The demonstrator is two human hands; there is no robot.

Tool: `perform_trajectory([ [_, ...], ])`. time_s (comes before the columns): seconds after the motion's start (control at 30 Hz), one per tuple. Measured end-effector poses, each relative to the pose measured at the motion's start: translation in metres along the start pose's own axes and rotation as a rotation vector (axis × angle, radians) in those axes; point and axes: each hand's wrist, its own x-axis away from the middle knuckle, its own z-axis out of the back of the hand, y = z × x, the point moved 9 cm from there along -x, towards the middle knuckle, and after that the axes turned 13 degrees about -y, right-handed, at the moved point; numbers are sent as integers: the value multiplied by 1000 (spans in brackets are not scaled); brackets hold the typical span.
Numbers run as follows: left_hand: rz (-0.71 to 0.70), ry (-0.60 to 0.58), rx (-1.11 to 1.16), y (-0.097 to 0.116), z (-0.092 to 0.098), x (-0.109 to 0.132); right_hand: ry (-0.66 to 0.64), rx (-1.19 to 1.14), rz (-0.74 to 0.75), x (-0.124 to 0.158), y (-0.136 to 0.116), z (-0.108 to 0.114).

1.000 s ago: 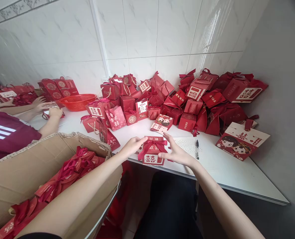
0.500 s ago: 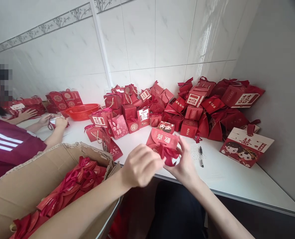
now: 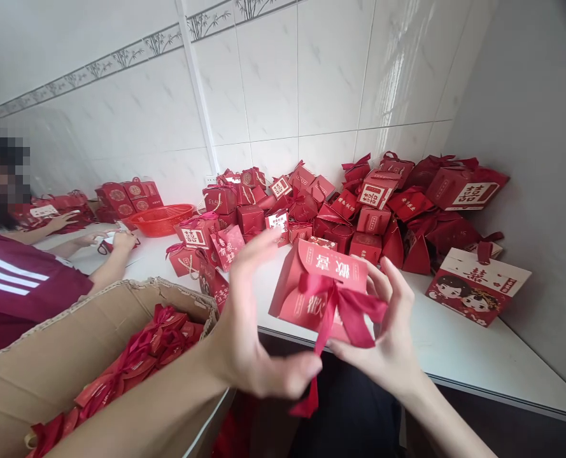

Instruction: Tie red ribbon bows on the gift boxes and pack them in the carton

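Note:
A red gift box (image 3: pixel 287 289) with white lettering is held up over the table's front edge. A dark red ribbon (image 3: pixel 354 312) is tied in a bow on it, with one tail hanging below. My right hand (image 3: pixel 388 331) grips the box from the right, thumb underneath and fingers behind. On the left of the box my left hand (image 3: pixel 258 331) is spread, thumb and fingers wide apart around that side. It does not seem to hold the box.
An open cardboard box (image 3: pixel 96 318) of red ribboned boxes stands at lower left. Many red gift boxes (image 3: pixel 375 219) are heaped along the wall. A patterned box (image 3: pixel 478 286) stands at right. Further left are a red plastic basket (image 3: pixel 161 222) and a co-worker's hands (image 3: pixel 123 240).
The gift box has come closer and tilted, showing more of its top. My left hand has opened from a pinch at the bow, and a ribbon tail now hangs down.

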Motion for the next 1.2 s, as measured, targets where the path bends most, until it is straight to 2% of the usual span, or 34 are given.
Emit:
perform_trajectory([
  [0.1,373,-328,242,-48,-14,-4,-150,-99,-170,-11,13,-5],
  [0.13,487,-406,331,-60,-19,1,-214,-162,-219,-14,17,-9],
  [0.17,593,-436,439,-71,-21,8,-275,-242,-262,-17,22,-14],
  [0.23,811,-411,679,-87,-22,26,-361,-402,-320,-20,32,-24],
  [0.3,1018,-313,892,-96,-17,48,-387,-466,-353,-19,48,-30],
  [0.37,1169,-177,1030,-98,-5,71,-375,-389,-420,-11,75,-34],
  [0.47,1283,-37,1067,-95,16,101,-393,-208,-575,13,123,-46],
  [0.53,1279,2,959,-90,29,116,-445,-201,-594,25,140,-60],
  [0.6,1183,10,736,-84,40,123,-505,-319,-490,27,131,-77],
  [0.7,889,-69,264,-61,44,114,-595,-456,-211,19,79,-93],
  [0.8,569,-170,-47,-30,31,99,-702,-362,-57,16,31,-105],
  [0.87,440,-261,-92,-17,22,93,-685,-329,-29,14,16,-106],
  [0.97,378,-400,18,-8,16,88,-553,-293,17,14,12,-96],
  [1.07,418,-391,151,-8,24,81,-479,-248,62,16,14,-88],
  [1.2,446,-373,4,-5,31,72,-439,-256,89,13,11,-83],
])
